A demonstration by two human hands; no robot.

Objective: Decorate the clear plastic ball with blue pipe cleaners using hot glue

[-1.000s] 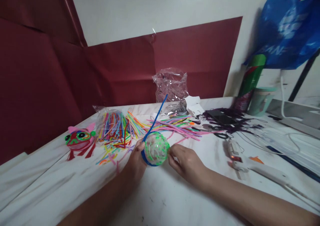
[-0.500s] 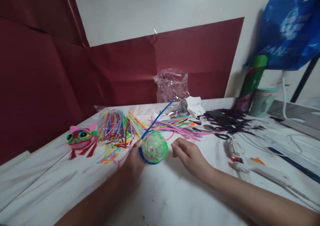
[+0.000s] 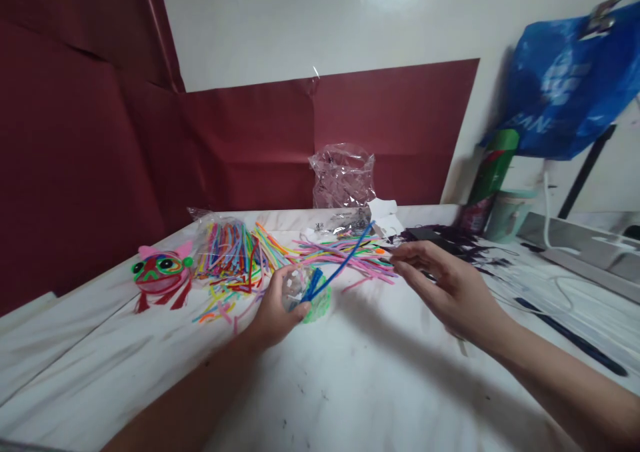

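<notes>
My left hand (image 3: 277, 312) is closed around a clear rounded plastic piece (image 3: 293, 285) with a bright green fuzzy patch (image 3: 319, 305) on its right side. A blue pipe cleaner (image 3: 345, 263) lies along it, folded at the near end, its long free end slanting up to the right. My right hand (image 3: 440, 285) is held apart from it on the right, fingers stretched loosely and thumb separate, with nothing visible between them. A small pale object (image 3: 461, 344) shows just below that hand; what it belongs to is hidden.
A pink and green animal-face craft (image 3: 163, 275) stands at the left. Behind are bagged pipe cleaners (image 3: 225, 249), loose pipe cleaners (image 3: 345, 252) and a crumpled clear bag (image 3: 344, 175). A green cup (image 3: 510, 215), a spray can (image 3: 493, 179) and dark threads (image 3: 470, 239) stand or lie at the right.
My left hand has turned the plastic piece, so the blue pipe cleaner crosses its front. My right hand has moved right and opened. The glue gun seen before is now hidden behind it.
</notes>
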